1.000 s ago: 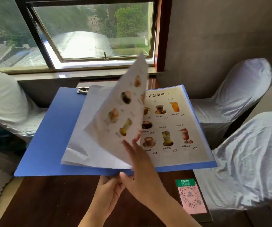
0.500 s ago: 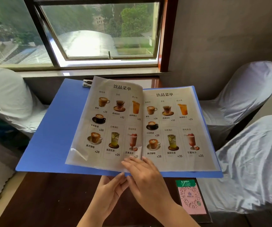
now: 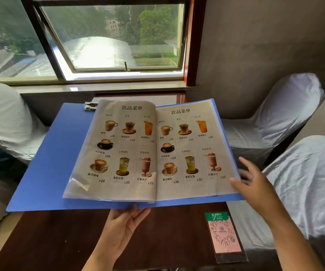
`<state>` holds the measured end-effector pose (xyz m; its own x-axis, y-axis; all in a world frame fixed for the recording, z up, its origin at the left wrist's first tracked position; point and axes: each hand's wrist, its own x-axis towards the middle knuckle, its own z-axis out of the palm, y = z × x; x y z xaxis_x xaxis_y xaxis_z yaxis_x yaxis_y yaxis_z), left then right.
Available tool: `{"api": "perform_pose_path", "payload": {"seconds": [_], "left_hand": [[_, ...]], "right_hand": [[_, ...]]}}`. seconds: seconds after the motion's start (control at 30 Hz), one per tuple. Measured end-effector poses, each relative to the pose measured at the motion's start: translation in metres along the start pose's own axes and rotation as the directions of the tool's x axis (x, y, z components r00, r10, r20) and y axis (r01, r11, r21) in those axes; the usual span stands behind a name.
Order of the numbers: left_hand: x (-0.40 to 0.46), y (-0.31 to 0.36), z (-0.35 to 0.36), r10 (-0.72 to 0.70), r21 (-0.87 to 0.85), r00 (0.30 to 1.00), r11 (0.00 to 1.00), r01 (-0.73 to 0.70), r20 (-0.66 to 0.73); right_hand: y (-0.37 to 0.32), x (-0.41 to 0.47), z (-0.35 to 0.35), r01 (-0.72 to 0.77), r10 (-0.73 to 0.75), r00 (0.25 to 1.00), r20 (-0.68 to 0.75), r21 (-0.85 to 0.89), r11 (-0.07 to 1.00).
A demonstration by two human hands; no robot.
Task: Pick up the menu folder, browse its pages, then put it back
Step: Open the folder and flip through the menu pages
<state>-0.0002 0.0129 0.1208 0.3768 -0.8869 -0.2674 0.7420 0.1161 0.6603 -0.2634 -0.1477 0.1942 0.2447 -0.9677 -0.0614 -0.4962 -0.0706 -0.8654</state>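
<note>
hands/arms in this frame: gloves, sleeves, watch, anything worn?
Both are bare. The left hand and right hand show no gloves, rings or markings. Both forearms are uncovered as far as the bottom edge of the frame: no sleeve cuff, watch or wristband in view. Nails look short and unpainted, though they are small in the picture. No cables or sensors are attached.

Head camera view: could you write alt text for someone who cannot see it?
A blue menu folder lies open above a dark wooden table, showing two pages of drink photos with prices. The left hand supports its near edge from below, and the right hand touches the right page's outer edge. A QR-code card lies on the table; white-covered chairs stand alongside.
</note>
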Motion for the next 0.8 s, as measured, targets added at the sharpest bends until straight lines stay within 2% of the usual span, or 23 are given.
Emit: {"api": "perform_pose_path", "payload": {"seconds": [0.07, 0.13, 0.47, 0.6, 0.7, 0.73, 0.8], "left_hand": [[0.001, 0.003, -0.002, 0.014, 0.004, 1.0, 1.0, -0.013, -0.008], [0.0, 0.006, -0.003, 0.022, 0.014, 1.0, 1.0, -0.022, -0.014], [-0.005, 0.015, -0.008, 0.082, 0.043, 0.996, 0.996, -0.081, -0.024], [-0.008, 0.022, -0.014, 0.11, 0.104, 0.994, 0.989, -0.109, -0.009], [-0.01, 0.028, -0.016, 0.164, 0.325, 0.987, 0.933, -0.156, 0.003], [-0.01, 0.03, -0.016, 0.195, 0.433, 0.98, 0.882, -0.187, 0.028], [-0.009, 0.032, -0.016, 0.241, 0.658, 0.964, 0.709, -0.254, 0.112]], "right_hand": [[0.008, 0.003, -0.003, -0.039, 0.018, 0.994, 0.111, 0.19, 0.981], [0.012, 0.004, 0.001, -0.028, 0.0, 0.994, 0.108, 0.263, 0.964], [0.019, 0.009, 0.014, 0.01, -0.067, 0.989, 0.128, 0.402, 0.915], [0.023, 0.008, 0.021, 0.002, -0.084, 0.985, 0.148, 0.485, 0.874], [0.024, 0.008, 0.029, -0.006, -0.096, 0.983, 0.155, 0.554, 0.833], [0.023, 0.007, 0.032, -0.008, -0.096, 0.983, 0.153, 0.569, 0.823], [0.023, 0.006, 0.037, -0.008, -0.095, 0.985, 0.145, 0.586, 0.81]]}}
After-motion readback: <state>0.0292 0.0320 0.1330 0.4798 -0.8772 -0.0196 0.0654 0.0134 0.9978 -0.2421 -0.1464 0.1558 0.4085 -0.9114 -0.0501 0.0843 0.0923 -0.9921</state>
